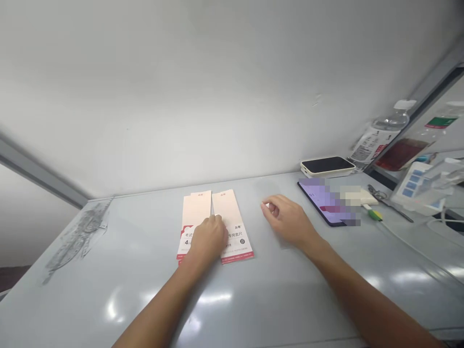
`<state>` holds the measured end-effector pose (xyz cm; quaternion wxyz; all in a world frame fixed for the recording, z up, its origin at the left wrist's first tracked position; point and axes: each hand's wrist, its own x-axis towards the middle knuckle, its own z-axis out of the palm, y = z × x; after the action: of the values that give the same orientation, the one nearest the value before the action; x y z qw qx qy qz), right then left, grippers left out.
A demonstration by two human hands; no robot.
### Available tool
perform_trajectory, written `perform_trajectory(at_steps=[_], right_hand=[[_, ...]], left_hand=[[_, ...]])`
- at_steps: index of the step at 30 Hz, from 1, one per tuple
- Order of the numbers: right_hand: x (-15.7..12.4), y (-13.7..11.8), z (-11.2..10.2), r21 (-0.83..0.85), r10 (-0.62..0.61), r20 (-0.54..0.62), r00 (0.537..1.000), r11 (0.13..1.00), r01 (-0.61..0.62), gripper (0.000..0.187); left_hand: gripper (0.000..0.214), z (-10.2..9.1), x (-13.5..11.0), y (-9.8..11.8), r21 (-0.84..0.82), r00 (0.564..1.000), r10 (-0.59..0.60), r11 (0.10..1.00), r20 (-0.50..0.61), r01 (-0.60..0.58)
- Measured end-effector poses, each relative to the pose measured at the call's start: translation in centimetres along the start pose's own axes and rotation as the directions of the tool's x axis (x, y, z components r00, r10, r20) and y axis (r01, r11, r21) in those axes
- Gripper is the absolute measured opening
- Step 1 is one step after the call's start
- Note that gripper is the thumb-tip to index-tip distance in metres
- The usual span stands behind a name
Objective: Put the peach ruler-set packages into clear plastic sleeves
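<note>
Two flat, pale pink and white ruler set packets with red lower edges and printed labels lie side by side on the grey desk: the left packet [195, 208] and the right packet [225, 205]. Another sheet or packet peeks out from beneath the left one. My left hand [210, 236] rests over their inner edges with fingers curled down; its fingertips are partly hidden against the packets. Right of them, my right hand [286, 217] is just above or on the desk, thumb and forefinger drawn together. A small white spot shows at those fingertips, too small to name.
At the right lie a phone with a lit purple screen [321, 200], a dark-screened device in a white case [328, 166], scissors [389, 202] and a white cable [416, 246]. Bottles [384, 133] stand by the side frame. A white wall [181, 121] closes the back.
</note>
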<state>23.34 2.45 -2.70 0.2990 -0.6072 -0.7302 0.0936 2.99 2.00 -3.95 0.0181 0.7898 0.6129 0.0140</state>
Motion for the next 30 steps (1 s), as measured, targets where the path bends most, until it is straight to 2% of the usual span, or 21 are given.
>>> perform_trajectory(at_steps=[3,6,7,9,11,13,19,23,30], right_hand=[[-0.8,-1.7,1.0,0.069,-0.005,0.098,0.995,0.998,-0.002,0.025],[-1.1,-2.5,1.4,0.117,0.134,0.093,0.987,0.982,-0.145,0.036],[-1.1,-2.6,1.4,0.181,0.165,0.130,0.978,0.966,-0.187,0.039],[-1.2,-2.9,1.3,0.401,0.140,0.298,0.944,0.879,-0.257,0.039],[-1.4,-3.2,1.4,0.613,0.035,0.437,0.899,0.720,-0.326,0.034],[-1.7,-3.7,1.6,0.709,-0.013,0.454,0.891,0.611,-0.352,0.030],[-2.5,-4.4,1.4,0.681,0.048,0.387,0.921,0.658,-0.320,0.018],[-2.4,-4.5,0.8,0.669,0.068,0.368,0.927,0.674,-0.314,0.019],[-2.7,-4.7,0.3,0.627,0.068,0.448,0.891,0.687,-0.368,0.028]], left_hand=[[0.019,-0.5,-0.2,-0.2,-0.038,0.999,0.036,0.999,-0.019,-0.037],[0.020,-0.7,-0.5,-0.1,-0.179,0.988,0.103,0.976,-0.120,-0.123],[0.020,-0.7,-0.7,0.0,-0.244,0.979,0.125,0.956,-0.160,-0.162],[0.020,-0.5,-0.9,0.2,-0.371,0.961,0.146,0.900,-0.233,-0.226],[0.017,-0.2,-1.1,0.3,-0.460,0.948,0.122,0.851,-0.293,-0.252],[0.021,0.1,-1.2,0.5,-0.486,0.939,0.095,0.835,-0.331,-0.256],[0.031,-0.3,-1.7,0.6,-0.483,0.942,0.202,0.818,-0.267,-0.313],[0.030,-0.8,-2.0,0.9,-0.503,0.949,0.169,0.816,-0.265,-0.285],[0.031,-0.6,-2.0,0.9,-0.482,0.955,0.189,0.831,-0.229,-0.279]])
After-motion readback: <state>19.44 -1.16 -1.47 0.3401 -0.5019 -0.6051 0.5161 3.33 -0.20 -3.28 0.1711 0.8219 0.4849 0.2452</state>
